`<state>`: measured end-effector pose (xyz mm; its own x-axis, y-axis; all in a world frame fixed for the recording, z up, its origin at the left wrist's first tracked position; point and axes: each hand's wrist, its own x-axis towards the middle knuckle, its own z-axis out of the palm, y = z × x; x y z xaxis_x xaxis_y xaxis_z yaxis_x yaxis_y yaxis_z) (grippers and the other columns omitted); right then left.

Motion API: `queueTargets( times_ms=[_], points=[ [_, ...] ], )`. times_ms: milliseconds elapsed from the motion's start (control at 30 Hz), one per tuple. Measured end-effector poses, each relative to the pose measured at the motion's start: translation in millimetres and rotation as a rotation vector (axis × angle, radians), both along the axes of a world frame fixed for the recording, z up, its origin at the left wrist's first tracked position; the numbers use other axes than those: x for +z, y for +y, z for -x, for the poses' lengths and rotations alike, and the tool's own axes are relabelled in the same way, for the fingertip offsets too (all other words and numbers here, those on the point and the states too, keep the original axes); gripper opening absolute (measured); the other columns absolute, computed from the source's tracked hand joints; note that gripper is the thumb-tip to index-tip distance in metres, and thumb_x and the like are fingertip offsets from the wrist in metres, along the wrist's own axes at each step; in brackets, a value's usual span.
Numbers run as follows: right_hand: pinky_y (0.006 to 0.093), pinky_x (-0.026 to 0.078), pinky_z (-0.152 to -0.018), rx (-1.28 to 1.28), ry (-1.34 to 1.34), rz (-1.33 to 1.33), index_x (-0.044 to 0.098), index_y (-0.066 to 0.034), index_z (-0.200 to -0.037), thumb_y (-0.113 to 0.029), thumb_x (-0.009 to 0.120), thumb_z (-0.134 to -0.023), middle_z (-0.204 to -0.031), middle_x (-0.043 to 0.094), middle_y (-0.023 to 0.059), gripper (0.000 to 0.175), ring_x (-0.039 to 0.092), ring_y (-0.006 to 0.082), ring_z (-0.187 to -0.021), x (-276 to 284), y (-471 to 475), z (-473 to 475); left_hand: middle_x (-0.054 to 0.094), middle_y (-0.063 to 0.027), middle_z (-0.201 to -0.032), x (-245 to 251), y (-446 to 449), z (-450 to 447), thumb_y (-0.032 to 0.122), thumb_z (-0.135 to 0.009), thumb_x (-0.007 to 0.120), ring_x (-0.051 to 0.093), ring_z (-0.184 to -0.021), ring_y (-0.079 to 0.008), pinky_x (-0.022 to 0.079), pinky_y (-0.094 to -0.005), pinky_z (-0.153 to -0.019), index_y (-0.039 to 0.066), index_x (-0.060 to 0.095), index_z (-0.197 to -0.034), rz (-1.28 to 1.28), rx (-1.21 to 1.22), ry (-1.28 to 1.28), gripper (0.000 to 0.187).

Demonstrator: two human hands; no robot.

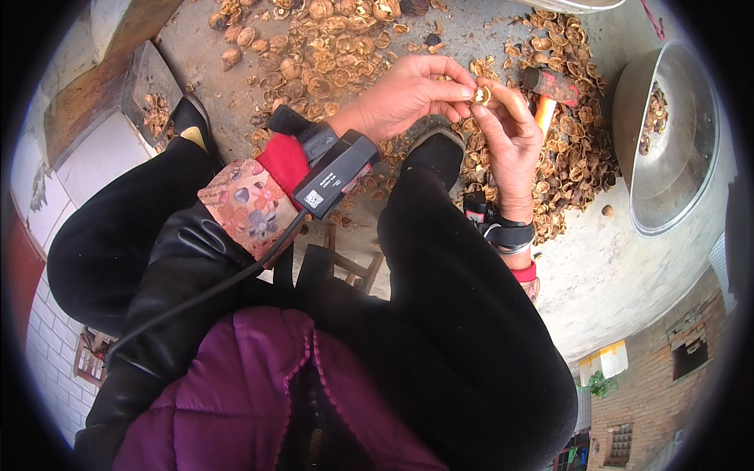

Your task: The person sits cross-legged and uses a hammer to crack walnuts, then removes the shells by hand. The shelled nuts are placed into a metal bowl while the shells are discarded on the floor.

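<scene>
A cracked piece of walnut shell [482, 96], with pale kernel showing inside, is up between my two hands over the floor. My right hand [508, 126] pinches it between thumb and fingers from the right. From the left, the thumb and fingertips of my left hand [406, 91] meet at its edge. Just beyond my right hand a hammer [551, 86] with a worn red and black head lies on broken walnut shells [580, 147]. Its wooden handle is partly hidden by that hand. Farther off, beyond my left hand, spreads a pile of walnuts and cracked shells [330, 47].
On the right a large metal basin [671, 176] leans tilted, with dark pieces [654, 118] inside. Part of another metal vessel [580, 5] shows at the top edge. A dustpan [154, 82] holding shell scraps stands at left. My shoe [435, 154] rests near the shells.
</scene>
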<state>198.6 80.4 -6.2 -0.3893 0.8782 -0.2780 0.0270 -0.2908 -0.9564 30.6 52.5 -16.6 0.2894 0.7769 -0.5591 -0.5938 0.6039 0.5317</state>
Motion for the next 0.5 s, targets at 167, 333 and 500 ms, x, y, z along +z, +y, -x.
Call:
queueTargets(
  times_ms=[167,333,500],
  points=[
    [0.0220,0.047,-0.076,-0.022,0.067,0.153,0.058,-0.0010,-0.109,0.002,0.059,-0.082,-0.101,0.057,0.0039,0.027,0.056,0.0103,-0.089,2.2,-0.9,-0.5,0.061,-0.0044,-0.095,-0.2,-1.6,0.4,0.013,-0.087,0.058,0.060,-0.079,-0.0097,0.049,-0.0223,-0.074,0.003,0.059,-0.100,0.052,0.029,-0.126,0.016],
    [0.0207,0.044,-0.072,0.085,-0.085,-0.038,0.059,-0.0045,-0.112,-0.002,0.059,-0.082,-0.095,0.054,0.0017,0.030,0.051,0.0080,-0.080,2.5,1.0,0.3,0.060,-0.0036,-0.096,-5.0,-2.6,-1.9,0.013,-0.089,0.056,0.057,-0.076,-0.0077,0.048,-0.0212,-0.070,0.000,0.057,-0.108,0.129,0.056,-0.291,0.023],
    [0.0206,0.043,-0.068,0.131,-0.175,-0.151,0.060,-0.0061,-0.112,-0.002,0.059,-0.080,-0.089,0.053,0.0017,0.032,0.049,0.0077,-0.075,4.4,3.9,-0.9,0.058,-0.0017,-0.092,-8.5,-4.6,-2.5,0.014,-0.090,0.055,0.052,-0.069,-0.0062,0.043,-0.0198,-0.062,0.000,0.057,-0.110,0.107,0.056,-0.378,0.025]
  ],
)
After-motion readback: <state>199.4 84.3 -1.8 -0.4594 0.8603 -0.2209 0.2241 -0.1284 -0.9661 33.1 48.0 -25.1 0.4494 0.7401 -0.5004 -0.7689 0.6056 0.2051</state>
